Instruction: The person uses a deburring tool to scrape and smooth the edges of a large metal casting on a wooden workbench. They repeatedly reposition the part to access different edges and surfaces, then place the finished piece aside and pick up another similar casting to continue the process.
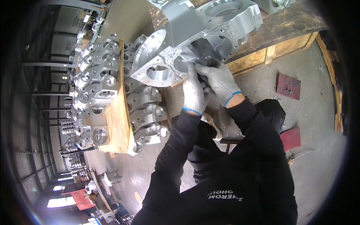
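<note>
Both my hands wear white knit gloves with blue cuffs and meet in front of a large silver machined metal casting [180,22]. My left hand [194,92] points up with its fingers bent in against the right. My right hand [219,79] curls toward it, thumb and fingers drawn together. Something dark shows between the two gloves; I cannot make out whether it is a small object or dirty glove fabric. Just beyond my fingertips lies the casting's hollow, with a round-bored flange [159,73] to its left. The casting rests on a wooden bench [287,24].
To the left, many similar castings [103,80] stand stacked with wooden boards [122,108] between layers. Dark red mats [288,86] lie on the grey floor at the right, near a wooden frame edge [332,75]. Metal chips are scattered below the bench.
</note>
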Demonstrator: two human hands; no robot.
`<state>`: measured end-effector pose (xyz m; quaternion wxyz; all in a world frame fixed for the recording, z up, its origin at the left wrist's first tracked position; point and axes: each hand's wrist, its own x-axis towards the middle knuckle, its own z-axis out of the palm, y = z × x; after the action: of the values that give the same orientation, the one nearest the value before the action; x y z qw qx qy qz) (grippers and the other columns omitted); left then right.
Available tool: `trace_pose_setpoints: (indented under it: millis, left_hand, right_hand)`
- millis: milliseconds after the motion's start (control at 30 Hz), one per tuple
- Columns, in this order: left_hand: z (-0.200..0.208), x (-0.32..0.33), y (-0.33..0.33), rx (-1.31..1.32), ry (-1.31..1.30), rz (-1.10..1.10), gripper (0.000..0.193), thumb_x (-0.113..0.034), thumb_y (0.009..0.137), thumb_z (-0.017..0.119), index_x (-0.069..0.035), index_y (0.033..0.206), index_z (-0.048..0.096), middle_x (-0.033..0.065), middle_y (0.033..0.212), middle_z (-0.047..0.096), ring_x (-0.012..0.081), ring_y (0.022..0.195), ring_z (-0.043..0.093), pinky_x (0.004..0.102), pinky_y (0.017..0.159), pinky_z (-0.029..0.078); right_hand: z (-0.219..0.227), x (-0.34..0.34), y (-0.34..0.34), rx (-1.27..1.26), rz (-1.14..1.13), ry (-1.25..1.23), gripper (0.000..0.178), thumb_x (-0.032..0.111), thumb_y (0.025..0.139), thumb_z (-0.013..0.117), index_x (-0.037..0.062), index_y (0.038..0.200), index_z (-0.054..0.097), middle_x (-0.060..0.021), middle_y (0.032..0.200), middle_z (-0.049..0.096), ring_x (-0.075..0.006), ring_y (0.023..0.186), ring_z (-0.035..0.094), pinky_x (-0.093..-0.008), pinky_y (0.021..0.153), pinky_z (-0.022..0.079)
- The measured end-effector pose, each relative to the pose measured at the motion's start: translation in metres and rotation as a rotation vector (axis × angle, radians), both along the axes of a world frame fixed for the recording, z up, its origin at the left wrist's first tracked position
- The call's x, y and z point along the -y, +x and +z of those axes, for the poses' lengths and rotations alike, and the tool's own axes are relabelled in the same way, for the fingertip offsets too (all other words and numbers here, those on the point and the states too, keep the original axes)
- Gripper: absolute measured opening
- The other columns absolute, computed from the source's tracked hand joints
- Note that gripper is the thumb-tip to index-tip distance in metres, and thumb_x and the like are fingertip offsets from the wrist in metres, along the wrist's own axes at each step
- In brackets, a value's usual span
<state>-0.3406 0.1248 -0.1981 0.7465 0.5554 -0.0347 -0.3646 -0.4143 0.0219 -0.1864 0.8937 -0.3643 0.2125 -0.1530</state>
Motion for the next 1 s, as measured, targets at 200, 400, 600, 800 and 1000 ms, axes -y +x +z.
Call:
trace_pose_setpoints:
  millis: [200, 400, 600, 800, 1000]
  left_hand:
    - [0.024, 0.008, -0.015, 0.136, 0.248, 0.008, 0.043, -0.048, 0.11, 0.048, -0.01, 0.106, 0.066, -0.0004, 0.072, 0.061, 0.0069, 0.053, 0.051, 0.0245, 0.045, 0.04]
    - [0.026, 0.001, -0.003, 0.046, 0.111, -0.069, 0.048, -0.046, 0.111, 0.044, -0.002, 0.121, 0.062, 0.0075, 0.105, 0.067, 0.0156, 0.094, 0.064, 0.0326, 0.084, 0.054]
    - [0.013, 0.001, -0.009, 0.072, 0.063, -0.054, 0.047, -0.046, 0.111, 0.045, -0.004, 0.111, 0.064, 0.0076, 0.1, 0.066, 0.0173, 0.095, 0.064, 0.0334, 0.085, 0.053]
    - [0.007, 0.0, -0.003, 0.23, 0.341, -0.134, 0.038, -0.039, 0.111, 0.049, -0.005, 0.123, 0.063, 0.0048, 0.108, 0.066, 0.0151, 0.104, 0.063, 0.0337, 0.093, 0.052]
    - [0.028, 0.008, -0.03, 0.131, 0.164, -0.13, 0.047, -0.044, 0.112, 0.042, -0.003, 0.12, 0.063, 0.0083, 0.108, 0.067, 0.0145, 0.098, 0.063, 0.0334, 0.089, 0.053]
  right_hand:
    - [0.005, -0.017, -0.009, -0.126, -0.139, -0.054, 0.033, 0.021, 0.094, 0.072, -0.0041, 0.114, 0.067, -0.0094, 0.095, 0.073, -0.0156, 0.087, 0.069, -0.0312, 0.077, 0.056]
    - [0.002, -0.024, -0.006, -0.117, -0.122, -0.454, 0.028, 0.017, 0.099, 0.065, -0.0007, 0.121, 0.063, -0.0083, 0.099, 0.069, -0.0147, 0.095, 0.065, -0.0308, 0.085, 0.053]
    - [-0.015, -0.023, 0.005, -0.014, -0.206, -0.445, 0.035, 0.023, 0.098, 0.063, -0.0006, 0.123, 0.064, -0.0241, 0.114, 0.072, -0.0348, 0.111, 0.07, -0.0397, 0.099, 0.053]
    - [-0.011, -0.024, -0.007, -0.15, -0.181, -0.453, 0.036, 0.027, 0.1, 0.062, 0.0009, 0.125, 0.063, -0.025, 0.119, 0.071, -0.0371, 0.115, 0.068, -0.0405, 0.098, 0.053]
    - [0.012, -0.015, -0.027, -0.205, -0.056, -0.487, 0.03, 0.017, 0.103, 0.059, -0.0042, 0.124, 0.064, -0.0175, 0.117, 0.072, -0.0206, 0.11, 0.067, -0.0352, 0.095, 0.051]
